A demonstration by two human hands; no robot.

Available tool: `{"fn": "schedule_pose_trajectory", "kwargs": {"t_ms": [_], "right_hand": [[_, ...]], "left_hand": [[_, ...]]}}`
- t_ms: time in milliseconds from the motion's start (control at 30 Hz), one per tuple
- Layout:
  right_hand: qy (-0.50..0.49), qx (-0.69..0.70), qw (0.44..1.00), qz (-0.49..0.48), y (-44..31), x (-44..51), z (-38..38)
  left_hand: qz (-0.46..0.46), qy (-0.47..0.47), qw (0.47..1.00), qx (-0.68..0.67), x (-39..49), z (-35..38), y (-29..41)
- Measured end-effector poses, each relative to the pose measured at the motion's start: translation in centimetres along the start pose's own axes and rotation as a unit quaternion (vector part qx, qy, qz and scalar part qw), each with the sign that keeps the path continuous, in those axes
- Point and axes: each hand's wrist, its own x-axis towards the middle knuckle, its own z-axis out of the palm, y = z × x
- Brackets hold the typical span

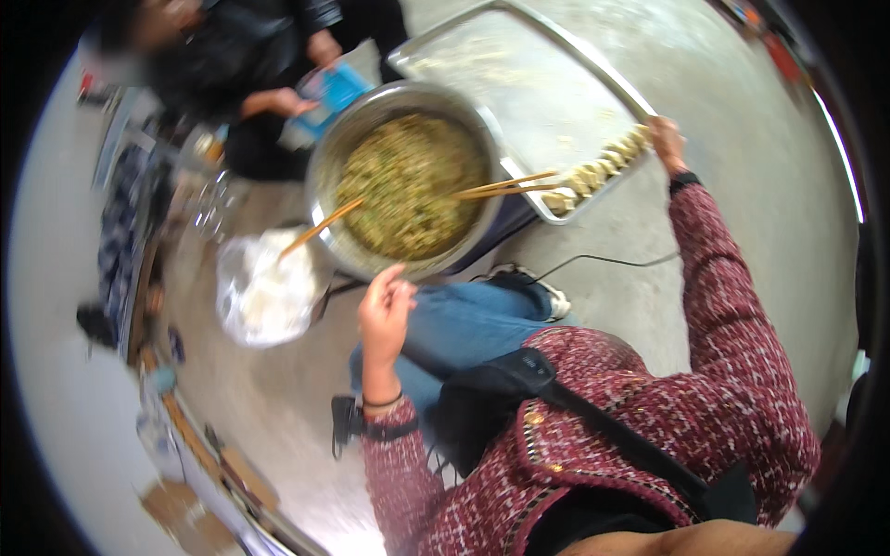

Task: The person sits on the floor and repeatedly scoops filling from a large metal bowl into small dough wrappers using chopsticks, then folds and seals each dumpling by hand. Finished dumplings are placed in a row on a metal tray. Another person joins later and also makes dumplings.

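Observation:
My left hand (pixel 386 306) is raised just below the near rim of a large metal pot (pixel 321 167), its fingers loosely bent and nothing visible in them. Chopped green-and-tan filling (pixel 407 181) lies in the pot. A pair of chopsticks (pixel 504 187) sticks out over the pot's right rim, and another chopstick (pixel 316 229) leans over the left rim. At the right corner of a shallow metal tray (pixel 514 76), my right hand (pixel 667 142) touches the edge beside the end of a row of dumplings (pixel 598 174); blur hides its exact grip.
Left of the pot is a clear plastic bag (pixel 268 292) with white contents. Across from me, a person in dark clothes holds a blue plastic container (pixel 341 90) at the pot's far left. A black cable (pixel 605 258) crosses the concrete floor (pixel 626 299). Flat cardboard (pixel 188 518) lies lower left.

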Motion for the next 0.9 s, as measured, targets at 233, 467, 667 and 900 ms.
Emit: {"fn": "schedule_pose_trajectory", "kwargs": {"t_ms": [233,467,667,900], "right_hand": [[0.028,0.335,0.937,-0.091,-6.8,-1.8,-2.1],[-0.118,0.511,0.851,-0.026,-13.7,-7.9,-6.2],[-0.181,0.581,0.792,0.055,-17.1,-14.2,-8.1],[-0.272,0.57,0.768,0.107,-20.4,-18.5,-9.9]], "left_hand": [[0.039,0.171,0.984,0.03,0.0,-9.4,-2.5],[0.016,0.452,0.848,0.276,2.4,-23.0,-7.6],[-0.062,0.422,0.769,0.476,6.6,-28.0,-11.1],[-0.101,0.328,0.751,0.563,7.9,-28.8,-13.3]]}}
